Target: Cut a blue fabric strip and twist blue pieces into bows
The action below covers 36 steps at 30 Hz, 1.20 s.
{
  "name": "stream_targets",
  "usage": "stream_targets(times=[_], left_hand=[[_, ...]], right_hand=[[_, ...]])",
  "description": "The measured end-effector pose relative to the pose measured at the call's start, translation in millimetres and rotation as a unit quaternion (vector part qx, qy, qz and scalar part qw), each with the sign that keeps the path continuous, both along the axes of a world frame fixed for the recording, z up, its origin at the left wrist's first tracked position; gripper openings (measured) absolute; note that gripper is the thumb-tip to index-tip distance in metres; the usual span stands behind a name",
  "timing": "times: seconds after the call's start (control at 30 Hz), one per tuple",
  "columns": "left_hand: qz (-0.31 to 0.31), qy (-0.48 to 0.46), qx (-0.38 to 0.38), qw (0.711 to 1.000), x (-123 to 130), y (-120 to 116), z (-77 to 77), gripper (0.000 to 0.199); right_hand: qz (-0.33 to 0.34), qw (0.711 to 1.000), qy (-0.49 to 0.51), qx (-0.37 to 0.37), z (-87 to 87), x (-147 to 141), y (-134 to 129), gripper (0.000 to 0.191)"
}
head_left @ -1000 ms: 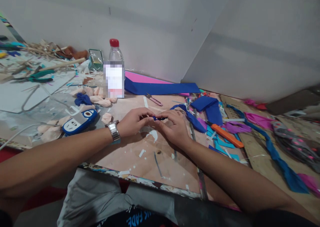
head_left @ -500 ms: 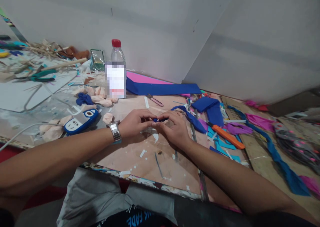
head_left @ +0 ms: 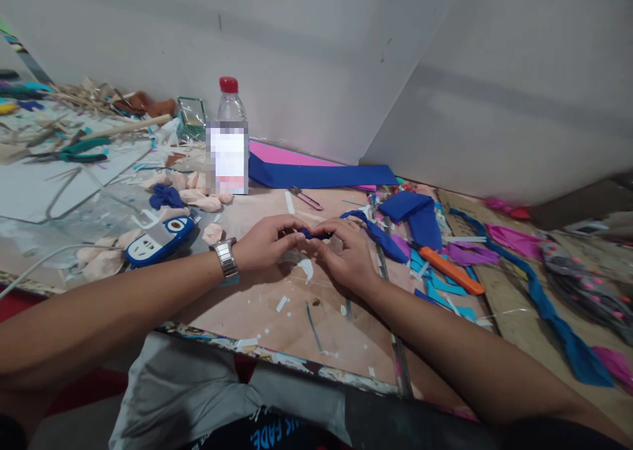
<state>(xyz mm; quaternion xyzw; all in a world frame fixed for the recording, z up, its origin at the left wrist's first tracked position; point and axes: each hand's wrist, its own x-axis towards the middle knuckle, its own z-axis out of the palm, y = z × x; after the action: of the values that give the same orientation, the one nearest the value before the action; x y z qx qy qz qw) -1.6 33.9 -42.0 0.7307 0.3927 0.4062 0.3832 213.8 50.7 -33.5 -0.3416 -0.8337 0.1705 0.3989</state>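
Between the fingertips of both hands is a small dark blue twisted piece (head_left: 312, 233), which looks like cloth or crepe paper. My left hand (head_left: 270, 242), with a metal watch at the wrist, pinches its left end. My right hand (head_left: 349, 252) has thumb and fingers closed on the other end. The fingers hide much of the piece. Just behind my right hand lies a blue strip (head_left: 388, 242); whether it joins the held piece I cannot tell. Pink-handled thread snips (head_left: 307, 198) lie beyond the hands.
A red-capped bottle (head_left: 228, 110) stands at the back beside a long blue band (head_left: 321, 175). To the left are a blue-and-white power socket (head_left: 161, 242), peach-coloured scraps (head_left: 200, 201) and green-handled pliers (head_left: 84, 150). An orange cutter (head_left: 452, 270) lies among scraps on the right.
More of the dark blue piece shows between my fingertips, and my left fingers have shifted slightly on it. Both arms stay nearly where they were.
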Motion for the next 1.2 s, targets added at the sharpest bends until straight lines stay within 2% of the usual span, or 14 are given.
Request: stream_targets(times=[0.43, 0.97, 1.2], left_hand=[[-0.019, 0.007, 0.002, 1.0, 3.1, -3.9, 1.4, 0.027], [-0.046, 0.016, 0.031, 0.998, 3.6, -1.8, -3.2, 0.028], [-0.032, 0.006, 0.048, 0.998, 3.7, -2.3, -2.3, 0.028]], right_hand=[[-0.021, 1.0, -0.001, -0.003, 1.5, -1.3, -0.5, 0.011], [0.009, 1.0, 0.011, 0.004, -2.7, -0.3, 1.5, 0.011], [0.008, 1.0, 0.014, 0.014, -3.0, -0.6, 0.9, 0.011]])
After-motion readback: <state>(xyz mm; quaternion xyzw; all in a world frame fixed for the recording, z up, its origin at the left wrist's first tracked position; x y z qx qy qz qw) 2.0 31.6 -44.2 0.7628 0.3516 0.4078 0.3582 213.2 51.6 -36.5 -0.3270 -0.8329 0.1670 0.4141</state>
